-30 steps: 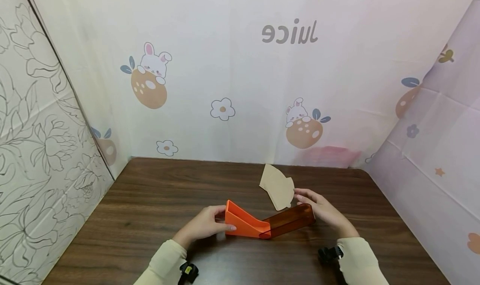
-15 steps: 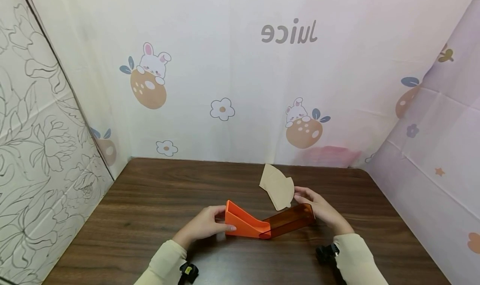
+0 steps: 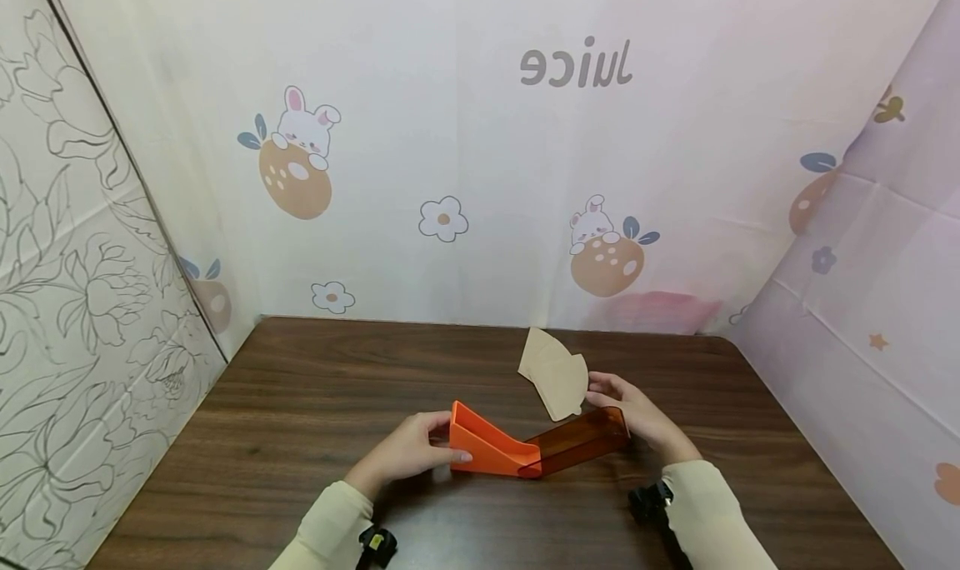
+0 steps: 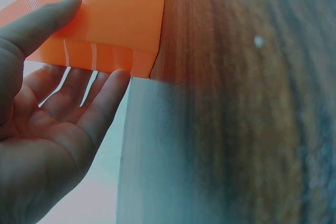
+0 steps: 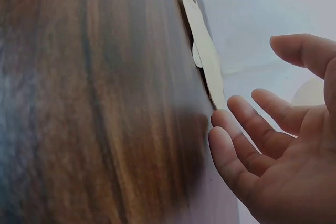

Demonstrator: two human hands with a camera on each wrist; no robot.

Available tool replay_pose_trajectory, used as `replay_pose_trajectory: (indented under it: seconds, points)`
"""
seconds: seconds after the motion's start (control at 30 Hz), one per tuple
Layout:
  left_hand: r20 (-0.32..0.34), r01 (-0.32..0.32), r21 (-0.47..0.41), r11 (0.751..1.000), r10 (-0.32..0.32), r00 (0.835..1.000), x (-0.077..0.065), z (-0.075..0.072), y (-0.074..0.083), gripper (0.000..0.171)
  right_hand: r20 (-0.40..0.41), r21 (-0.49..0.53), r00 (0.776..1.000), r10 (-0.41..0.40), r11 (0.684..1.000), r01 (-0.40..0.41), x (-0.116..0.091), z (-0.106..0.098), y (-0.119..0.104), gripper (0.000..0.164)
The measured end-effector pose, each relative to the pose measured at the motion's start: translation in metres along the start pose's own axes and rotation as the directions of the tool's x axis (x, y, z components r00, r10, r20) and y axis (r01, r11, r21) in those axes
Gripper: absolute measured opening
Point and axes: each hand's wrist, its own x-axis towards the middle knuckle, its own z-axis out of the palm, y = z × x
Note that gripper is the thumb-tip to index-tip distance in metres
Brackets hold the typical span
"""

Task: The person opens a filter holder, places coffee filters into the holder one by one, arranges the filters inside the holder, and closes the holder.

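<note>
My left hand holds the tall end of an orange wedge-shaped holder, thumb on its near side. In the left wrist view, the fingers of that left hand lie against the end wall of the orange holder. A see-through brown lid is joined to the holder's low end and swung out to the right. Behind it lie tan coffee filter papers, fanned and overlapping. My right hand is beside their right edge, fingers loosely bent. The right wrist view shows fingertips at the papers; contact is unclear.
The dark wooden table reaches back to a printed curtain. More curtain hangs at both sides. Black wrist cameras sit at the cuffs, low over the tabletop.
My right wrist and forearm have shifted slightly left, while the right fingertips stay by the papers. The left hand, holder, lid and papers keep their places.
</note>
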Motion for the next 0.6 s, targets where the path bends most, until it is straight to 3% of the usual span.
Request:
replay_pose_trajectory:
  seconds: [0.23, 0.6]
  points:
    - [0.001, 0.004, 0.017, 1.000, -0.004, 1.000, 0.000, -0.001, -0.001, 0.034, -0.024, -0.015, 0.998, 0.050, 0.999, -0.050, 0.009, 0.002, 0.004, 0.068]
    - [-0.004, 0.005, 0.018, 1.000, -0.005, 1.000, 0.001, 0.000, -0.002, 0.034, -0.028, -0.040, 0.999, 0.041, 0.998, -0.042, 0.027, 0.004, 0.011, 0.072]
